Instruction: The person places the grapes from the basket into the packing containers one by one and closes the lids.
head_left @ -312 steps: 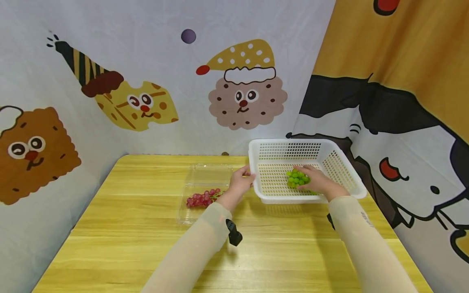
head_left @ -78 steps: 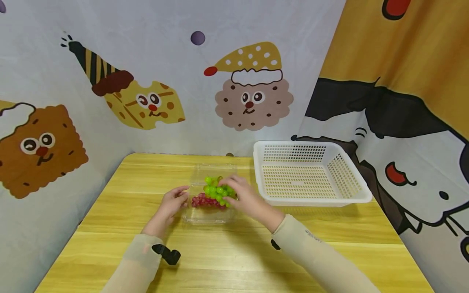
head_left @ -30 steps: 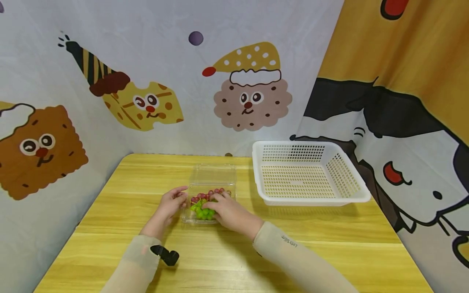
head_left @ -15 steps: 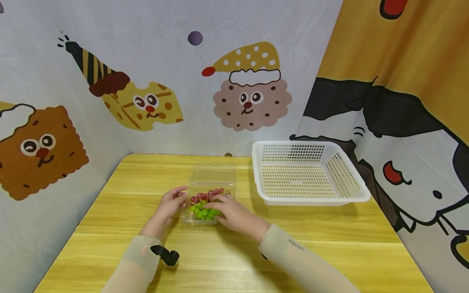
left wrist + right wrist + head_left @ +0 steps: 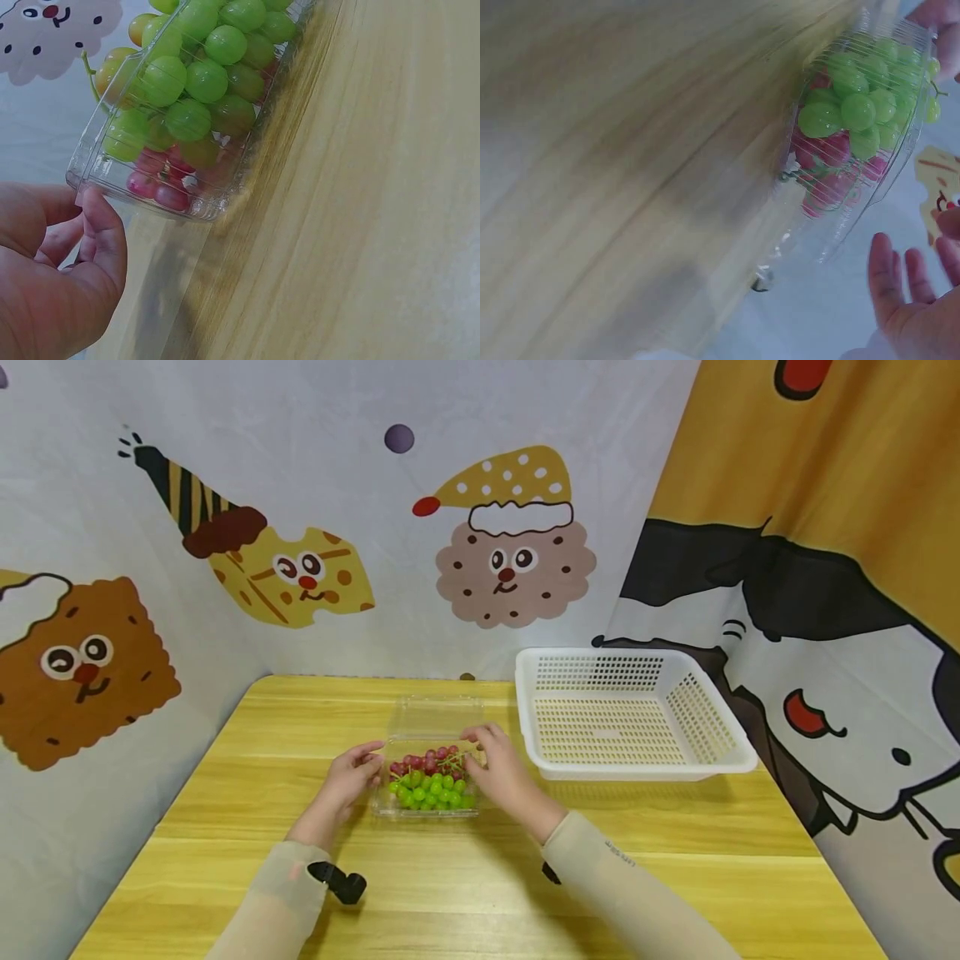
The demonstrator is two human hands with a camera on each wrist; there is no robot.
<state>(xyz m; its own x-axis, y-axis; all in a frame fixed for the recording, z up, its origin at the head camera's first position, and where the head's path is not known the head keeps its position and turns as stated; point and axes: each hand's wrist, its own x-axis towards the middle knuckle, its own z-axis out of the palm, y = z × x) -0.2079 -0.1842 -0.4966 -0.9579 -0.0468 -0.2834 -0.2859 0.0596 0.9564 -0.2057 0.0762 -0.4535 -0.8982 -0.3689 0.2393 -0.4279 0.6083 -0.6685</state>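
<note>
A clear plastic clamshell box (image 5: 426,814) lies on the table with its lid (image 5: 438,716) folded back. Inside it, a bunch of green grapes (image 5: 431,792) sits along the near side, and a bunch of red grapes (image 5: 418,762) lies behind. My left hand (image 5: 347,783) pinches the box's left rim between thumb and fingers, seen close up in the left wrist view (image 5: 64,277). At the box's right side, my right hand (image 5: 512,781) holds nothing. Its fingers are spread and apart from the box in the right wrist view.
A white perforated plastic basket (image 5: 645,771) stands at the back right of the wooden table (image 5: 450,893). Behind the table hangs a curtain (image 5: 322,452) printed with cartoon figures.
The green grapes moved from the basket into the box in front of the red ones. My right hand has let go of them and shifted to the box's right side. My left hand stays put.
</note>
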